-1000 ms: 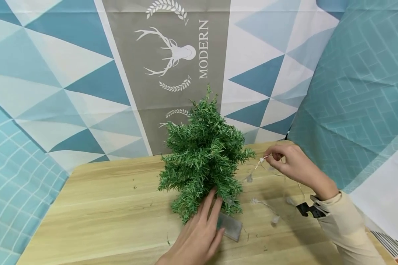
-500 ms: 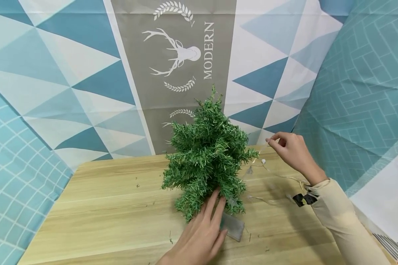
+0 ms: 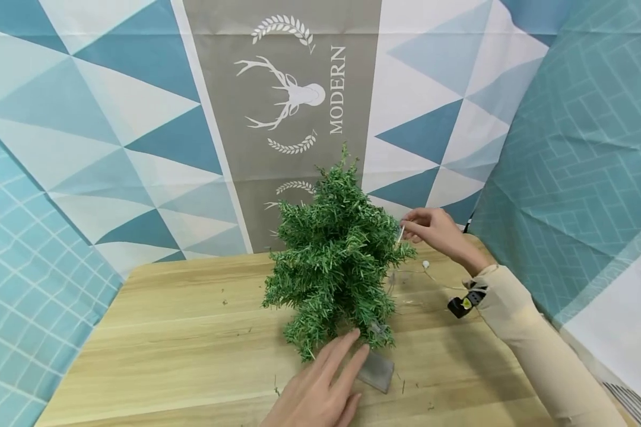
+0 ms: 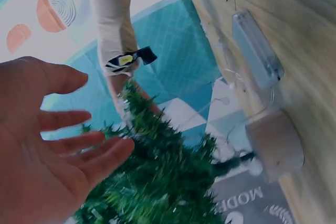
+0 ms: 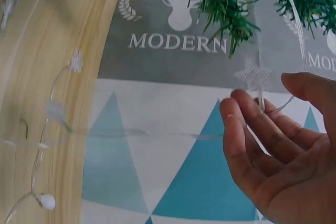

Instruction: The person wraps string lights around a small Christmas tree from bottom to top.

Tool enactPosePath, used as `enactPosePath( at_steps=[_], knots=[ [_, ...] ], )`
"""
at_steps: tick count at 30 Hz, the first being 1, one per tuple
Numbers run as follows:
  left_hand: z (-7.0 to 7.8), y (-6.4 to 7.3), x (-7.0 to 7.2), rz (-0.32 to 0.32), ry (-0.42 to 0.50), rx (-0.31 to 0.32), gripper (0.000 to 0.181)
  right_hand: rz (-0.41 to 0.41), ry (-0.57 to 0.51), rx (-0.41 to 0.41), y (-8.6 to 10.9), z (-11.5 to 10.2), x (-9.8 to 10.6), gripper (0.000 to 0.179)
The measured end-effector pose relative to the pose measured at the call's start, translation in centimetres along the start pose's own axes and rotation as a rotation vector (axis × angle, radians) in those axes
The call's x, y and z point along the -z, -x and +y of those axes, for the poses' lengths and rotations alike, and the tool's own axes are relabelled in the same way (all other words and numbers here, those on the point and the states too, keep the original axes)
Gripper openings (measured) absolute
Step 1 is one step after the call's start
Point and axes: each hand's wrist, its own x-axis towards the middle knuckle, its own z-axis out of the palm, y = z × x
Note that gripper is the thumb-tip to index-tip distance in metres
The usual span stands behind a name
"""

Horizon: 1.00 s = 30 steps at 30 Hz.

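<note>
A small artificial Christmas tree [image 3: 339, 255] stands upright on the wooden table, its round wooden base [image 4: 278, 145] showing in the left wrist view. My left hand [image 3: 323, 382] is low in front of the tree, fingers spread and holding nothing. Beside the tree's right side, my right hand [image 3: 432, 231] holds the wire of a clear string of lights, fingers curled around it. A transparent star [image 5: 252, 74] is at those fingertips. More of the string, with a small white bulb [image 5: 47, 201], trails over the table. A grey battery box [image 3: 376, 372] lies by the left fingertips, with a wire at its end.
The wooden table [image 3: 181, 332] carries scattered green needle bits. Behind it hangs a patterned cloth [image 3: 155, 148] with triangles and a deer print; a teal cloth [image 3: 593, 178] closes the right side. A black wrist strap device [image 3: 467, 299] is on the right sleeve.
My right hand has moved left and slightly up, closer to the tree, with the light wire. My left hand has drawn back from the lower branches toward the front.
</note>
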Motion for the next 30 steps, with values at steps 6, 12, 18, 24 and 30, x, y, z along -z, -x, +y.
enactPosePath(
  at_steps=[6,12,18,24,30],
  knots=[
    [-0.9,-0.2,2.9,0.155,0.035,-0.076,0.037,0.010,-0.021,0.026,-1.3,0.3,-0.2,0.029],
    [-3.2,-1.1,6.8,0.239,0.107,-0.027,0.030,0.028,-0.111,0.069,-2.2,-0.3,0.2,0.025],
    [-8.2,-2.8,9.6,0.351,0.164,0.011,0.029,0.117,-0.452,0.102,-3.0,-3.3,1.1,0.025],
    [-14.8,-5.5,10.6,0.403,0.137,0.154,0.025,0.057,-0.468,0.092,-4.4,-6.5,2.5,0.037],
    [-20.5,-9.6,10.8,0.332,0.244,0.305,0.026,-0.014,-0.517,0.147,-5.6,-9.0,3.5,0.060]
  ],
)
